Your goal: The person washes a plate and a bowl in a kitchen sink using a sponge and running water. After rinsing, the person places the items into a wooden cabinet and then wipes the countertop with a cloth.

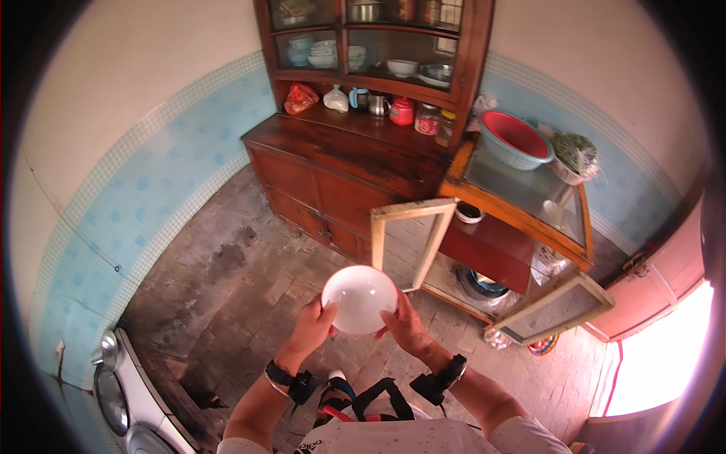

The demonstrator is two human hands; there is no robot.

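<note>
A white bowl [360,298] with a thin reddish rim is held up in front of my body, and its inside looks bare. My left hand [313,322] grips the bowl's left side, thumb over the rim and fingers underneath. On the opposite side my right hand [404,322] has the same hold. Just beyond the bowl stands a low glass-topped cabinet with an orange wooden frame [510,213], its two doors swung wide. The left glazed door [377,227] is close to the bowl. Inside, a dark bowl [469,213] and stacked basins [482,286] are visible.
A tall brown cupboard [334,150] holds bowls behind glass, with jars and a red canister [401,111] on its ledge. Basins [519,142] and a basket of greens [574,156] top the low cabinet. Its right door [556,309] juts outward. Lidded pots [112,397] sit lower left.
</note>
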